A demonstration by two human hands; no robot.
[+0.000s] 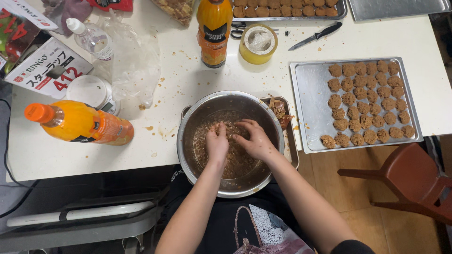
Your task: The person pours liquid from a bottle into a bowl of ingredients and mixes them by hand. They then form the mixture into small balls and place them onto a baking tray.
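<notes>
Mixture: I am looking at a brown, crumbly, wet-looking mixture (235, 157) lying in the bottom of a steel mixing bowl (188, 141), which is sitting at the near edge of the white table (188, 80), partly on a small tray (291, 150).
Left hand: I am seeing my left hand (217, 142) pressing down into the mixture, fingers together and curled; I cannot tell whether they are closing on a lump.
Right hand: my right hand (255, 140) is resting on the mixture just beside the left, fingers bent and slightly spread, gathering rather than pinching.
Done so far: I am judging a good share finished, since rows of small brown balls (367, 101) are filling the right part of a metal baking tray (308, 94), and another tray of balls (282, 9) is standing at the far edge.
Left to do: the left part of the near tray is bare and the bowl is holding only a shallow layer, so I am reckoning some more balls remain.
</notes>
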